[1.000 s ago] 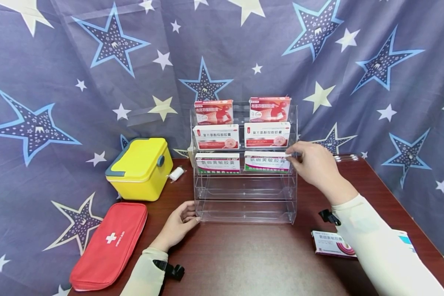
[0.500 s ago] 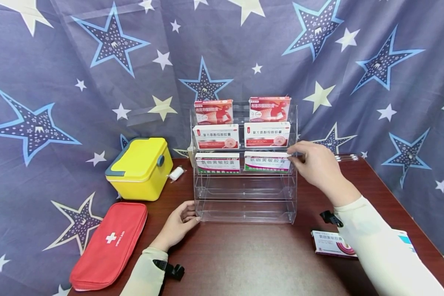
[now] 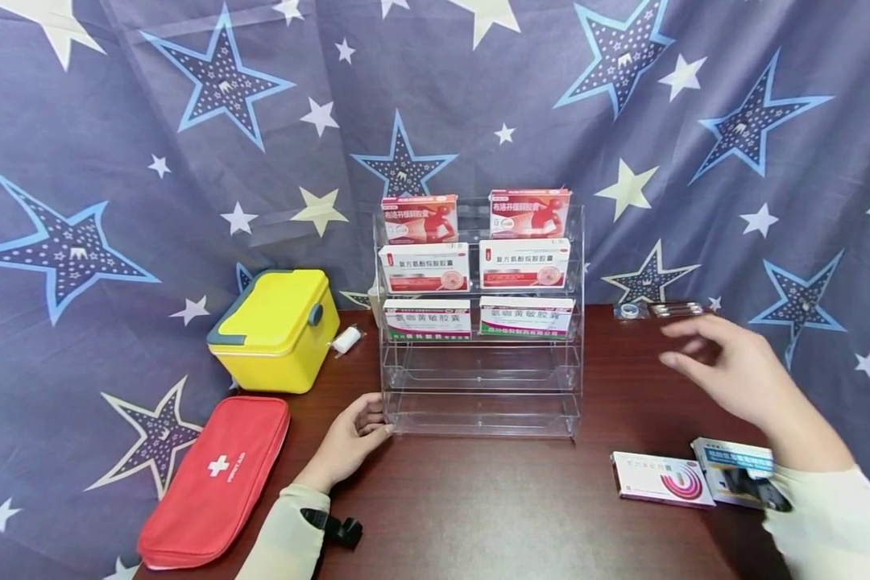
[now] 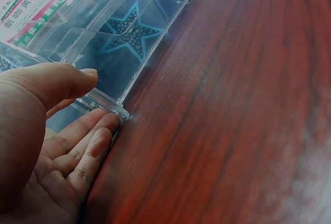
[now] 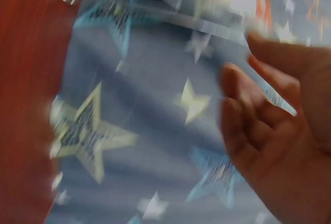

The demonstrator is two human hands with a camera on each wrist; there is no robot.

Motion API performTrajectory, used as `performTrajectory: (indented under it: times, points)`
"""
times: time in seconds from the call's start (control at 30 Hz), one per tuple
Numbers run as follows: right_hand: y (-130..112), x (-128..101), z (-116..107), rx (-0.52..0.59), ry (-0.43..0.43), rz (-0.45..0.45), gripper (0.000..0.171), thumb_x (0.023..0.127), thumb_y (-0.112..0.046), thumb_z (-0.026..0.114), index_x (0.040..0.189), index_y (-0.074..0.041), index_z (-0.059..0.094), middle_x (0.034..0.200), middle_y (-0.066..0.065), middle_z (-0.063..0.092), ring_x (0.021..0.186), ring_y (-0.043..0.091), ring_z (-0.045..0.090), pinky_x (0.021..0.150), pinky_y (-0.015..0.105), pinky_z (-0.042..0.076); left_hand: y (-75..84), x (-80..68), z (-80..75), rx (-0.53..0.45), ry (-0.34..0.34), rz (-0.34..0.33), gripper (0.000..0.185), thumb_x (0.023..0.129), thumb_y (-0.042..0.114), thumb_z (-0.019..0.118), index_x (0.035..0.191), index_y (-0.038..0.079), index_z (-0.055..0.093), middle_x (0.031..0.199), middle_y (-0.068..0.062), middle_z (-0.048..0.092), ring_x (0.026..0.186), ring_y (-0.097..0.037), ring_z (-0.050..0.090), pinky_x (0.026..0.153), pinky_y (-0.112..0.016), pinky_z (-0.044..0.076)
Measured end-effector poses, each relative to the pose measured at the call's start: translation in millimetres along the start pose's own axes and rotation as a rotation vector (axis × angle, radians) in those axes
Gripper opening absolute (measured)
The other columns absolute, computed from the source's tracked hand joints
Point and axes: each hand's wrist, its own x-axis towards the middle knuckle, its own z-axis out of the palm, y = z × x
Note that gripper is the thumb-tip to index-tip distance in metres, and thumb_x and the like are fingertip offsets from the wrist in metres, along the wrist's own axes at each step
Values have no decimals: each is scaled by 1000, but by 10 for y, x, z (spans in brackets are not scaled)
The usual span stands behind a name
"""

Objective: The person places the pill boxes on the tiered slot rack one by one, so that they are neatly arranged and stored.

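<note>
Filling a clear acrylic tiered rack mid-worktop: three upper tiers hold boxes, two lower tiers empty. Left hand steadies its corner, fingers relaxed; right hand hovers open, empty, above two white medicine boxes near the right edge.

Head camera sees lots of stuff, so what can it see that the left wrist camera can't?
Only the head view shows the yellow box, the red first-aid pouch, the right hand open in the air, and two loose medicine boxes on the table. Only the left wrist view shows the left hand's fingertips right at the rack's bottom corner. Both show the left hand, the clear rack and the green-striped box.
</note>
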Motion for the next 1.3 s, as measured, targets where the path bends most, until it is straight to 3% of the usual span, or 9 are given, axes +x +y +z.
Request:
performTrajectory:
  times: [0.13, 0.23, 0.33, 0.4, 0.57, 0.8, 1.07, 1.3]
  points:
    - [454, -428, -161, -24, -208, 135, 51, 82, -25, 93, 127, -13, 72, 105, 11, 75, 90, 12, 68, 70, 13, 47, -5, 4, 3, 2, -5, 3, 51, 93, 2, 78, 140, -1, 56, 122, -23, 67, 112, -37, 66, 96, -31, 56]
    - [756, -713, -215, -36, -368, 231, 62, 83, -30, 91, 134, -5, 66, 121, 24, 69, 107, 36, 66, 86, 37, 57, -15, 8, 4, 0, -2, -2, 52, 93, 2, 79, 140, -1, 57, 122, -22, 68, 112, -35, 66, 96, -29, 56]
    - [1007, -926, -231, -16, -483, 305, 70, 82, -28, 91, 137, 3, 61, 130, 32, 62, 113, 49, 59, 86, 62, 53, -24, 9, 4, 2, 3, -9, 53, 93, 2, 79, 141, -1, 56, 121, -20, 68, 111, -32, 67, 95, -28, 56]
    - [1140, -1025, -228, -2, -518, 336, 72, 80, -26, 91, 138, 5, 61, 131, 32, 62, 112, 41, 62, 86, 55, 55, -24, 8, 3, 5, 8, -17, 53, 93, 2, 79, 141, -1, 56, 121, -18, 69, 110, -30, 67, 94, -28, 57]
    - [1327, -1160, -200, 11, -542, 351, 76, 74, -26, 93, 136, 4, 62, 130, 26, 65, 100, 5, 59, 74, 21, 50, -18, 1, 3, 10, 13, -22, 53, 93, 2, 78, 141, 0, 56, 121, -18, 68, 110, -29, 67, 94, -28, 57]
    - [1371, -1188, -193, -17, -601, 393, 70, 78, -26, 92, 132, 10, 63, 116, 20, 69, 95, 26, 58, 74, 32, 48, -15, 3, 6, 1, 11, -25, 53, 93, 2, 79, 141, 1, 57, 122, -17, 69, 111, -30, 67, 95, -29, 57]
    - [1376, -1244, -208, 5, -585, 416, 55, 81, -22, 90, 123, 7, 70, 101, 8, 71, 79, 6, 55, 66, 24, 46, -34, 7, 5, 3, 5, -17, 53, 93, 3, 79, 141, 0, 56, 121, -17, 69, 112, -31, 67, 95, -29, 57]
    - [1415, -1271, -189, 3, -549, 439, 52, 81, -25, 90, 121, 3, 70, 97, 6, 71, 77, 9, 55, 64, 25, 45, -6, 0, -1, 7, 4, -24, 52, 93, 4, 79, 141, 4, 57, 123, -17, 69, 113, -32, 67, 95, -29, 57]
